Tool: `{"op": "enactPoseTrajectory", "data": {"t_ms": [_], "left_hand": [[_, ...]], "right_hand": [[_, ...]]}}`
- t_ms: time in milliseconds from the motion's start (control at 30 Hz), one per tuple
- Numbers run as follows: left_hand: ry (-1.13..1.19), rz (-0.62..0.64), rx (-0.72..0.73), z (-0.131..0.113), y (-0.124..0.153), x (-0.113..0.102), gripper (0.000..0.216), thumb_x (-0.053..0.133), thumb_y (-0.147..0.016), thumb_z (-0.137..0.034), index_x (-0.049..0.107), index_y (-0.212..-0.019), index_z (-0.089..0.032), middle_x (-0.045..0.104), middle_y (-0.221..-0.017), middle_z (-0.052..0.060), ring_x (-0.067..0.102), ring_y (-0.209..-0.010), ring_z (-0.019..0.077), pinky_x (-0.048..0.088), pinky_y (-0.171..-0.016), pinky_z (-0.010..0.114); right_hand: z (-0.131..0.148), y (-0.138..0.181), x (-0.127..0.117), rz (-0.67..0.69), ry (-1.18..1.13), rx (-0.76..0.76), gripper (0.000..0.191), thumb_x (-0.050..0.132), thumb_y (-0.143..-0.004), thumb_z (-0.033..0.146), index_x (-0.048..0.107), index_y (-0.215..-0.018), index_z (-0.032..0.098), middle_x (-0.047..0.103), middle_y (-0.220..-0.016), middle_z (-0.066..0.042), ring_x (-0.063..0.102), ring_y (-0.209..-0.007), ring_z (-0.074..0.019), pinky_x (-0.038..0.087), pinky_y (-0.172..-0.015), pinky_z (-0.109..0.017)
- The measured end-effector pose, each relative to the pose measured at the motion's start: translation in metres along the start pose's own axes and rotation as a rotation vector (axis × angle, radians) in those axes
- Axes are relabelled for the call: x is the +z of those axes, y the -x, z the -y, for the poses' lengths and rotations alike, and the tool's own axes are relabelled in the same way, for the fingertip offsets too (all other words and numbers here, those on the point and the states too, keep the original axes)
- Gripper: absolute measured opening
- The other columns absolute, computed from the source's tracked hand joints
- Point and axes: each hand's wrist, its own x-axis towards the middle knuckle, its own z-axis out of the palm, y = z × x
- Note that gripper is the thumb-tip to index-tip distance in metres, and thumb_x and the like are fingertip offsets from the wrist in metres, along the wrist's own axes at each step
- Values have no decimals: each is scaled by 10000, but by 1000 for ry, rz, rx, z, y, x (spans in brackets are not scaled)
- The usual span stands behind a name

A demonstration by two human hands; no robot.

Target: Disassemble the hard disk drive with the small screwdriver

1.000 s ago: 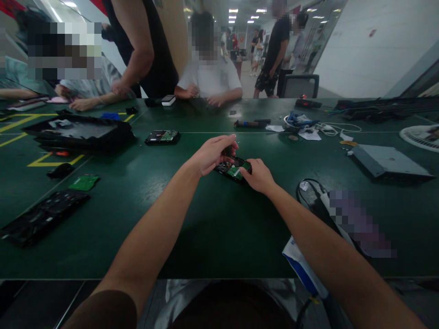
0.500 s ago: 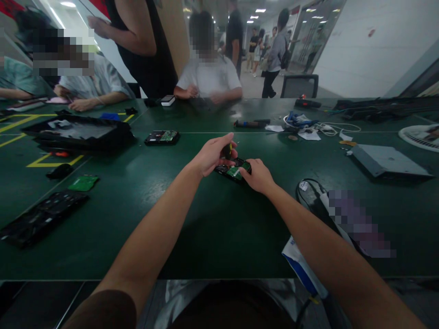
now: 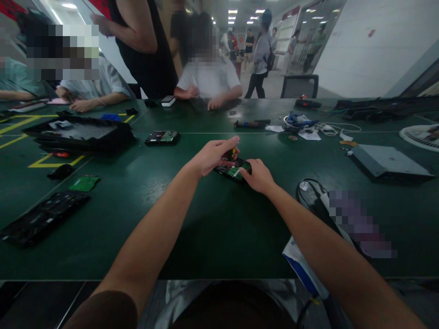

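My left hand point(image 3: 216, 156) is closed around the short black-and-yellow handle of a screwdriver point(image 3: 233, 152), which stands roughly upright. Its tip is hidden behind my fingers, over a hard drive point(image 3: 236, 172). This drive is a flat black block with a green circuit board on its upper face, lying on the green table point(image 3: 212, 228). From the right side my right hand point(image 3: 258, 174) grips the drive's edge, with the thumb resting on the board.
A second hard drive point(image 3: 162, 138) lies farther back. To the left are a black tray point(image 3: 80, 135), a loose circuit board point(image 3: 84, 183) and a long black part point(image 3: 46, 214). A grey metal box point(image 3: 391, 161) and cables point(image 3: 334, 128) sit right. Co-workers point(image 3: 209, 77) sit opposite.
My left hand has turned slightly around the screwdriver handle, showing more of its yellow. My right hand and the hard drive stay put. People in the background have moved.
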Motion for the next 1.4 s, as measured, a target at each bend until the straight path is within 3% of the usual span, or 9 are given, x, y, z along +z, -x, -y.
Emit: {"op": "enactPoseTrajectory", "data": {"t_ms": [233, 467, 667, 833, 1033, 1233, 1400], "left_hand": [[-89, -86, 23, -6, 2, -2, 404, 668, -943, -555, 629, -874, -160, 700, -871, 91, 689, -843, 179, 610, -719, 306], [-211, -194, 142, -4, -2, -10, 419, 664, -939, -543, 716, -826, -143, 743, -935, 111, 699, -852, 171, 553, -662, 246], [-104, -167, 108, -5, 0, -10, 346, 628, -966, -479, 696, -994, -142, 767, -951, 132, 729, -823, 196, 566, -633, 270], [26, -147, 76, -1, -3, -9, 211, 598, -963, -354, 629, -1020, -153, 779, -974, 140, 752, -894, 228, 578, -648, 293], [-84, -121, 86, 3, -6, -11, 353, 624, -948, -488, 689, -907, -144, 758, -1047, 140, 711, -895, 192, 534, -634, 252], [-188, -166, 62, -4, 0, -14, 430, 652, -929, -587, 697, -902, -161, 742, -978, 116, 670, -632, 134, 430, -465, 225], [-44, -130, -29, -9, 4, -16, 372, 632, -953, -535, 668, -974, -165, 756, -961, 129, 748, -717, 189, 573, -593, 270]], "right_hand": [[-1, -1, 1, 3, -17, 15, 570, 502, -988, 553, 569, -1378, 143, 599, -1328, -182, 619, -1187, -308, 502, -999, -416], [1, -1, 0, 13, -11, 31, 590, 503, -985, 554, 559, -1397, 134, 588, -1361, -192, 616, -1201, -319, 505, -1009, -431], [4, 0, -2, 2, -8, 34, 547, 507, -984, 536, 585, -1363, 148, 598, -1340, -185, 631, -1167, -311, 519, -991, -439], [3, 0, 0, 4, -4, 35, 564, 510, -983, 536, 565, -1386, 145, 587, -1351, -193, 632, -1178, -319, 519, -995, -444], [3, 0, -1, 11, -8, 27, 576, 501, -984, 552, 569, -1377, 136, 593, -1341, -189, 634, -1177, -317, 520, -995, -434], [3, 0, -2, 15, -18, 33, 576, 498, -986, 550, 566, -1383, 137, 588, -1354, -192, 630, -1182, -315, 518, -996, -430], [5, 1, -4, 34, -18, 67, 579, 510, -983, 560, 556, -1401, 163, 569, -1390, -184, 626, -1192, -310, 511, -1000, -426]]}}
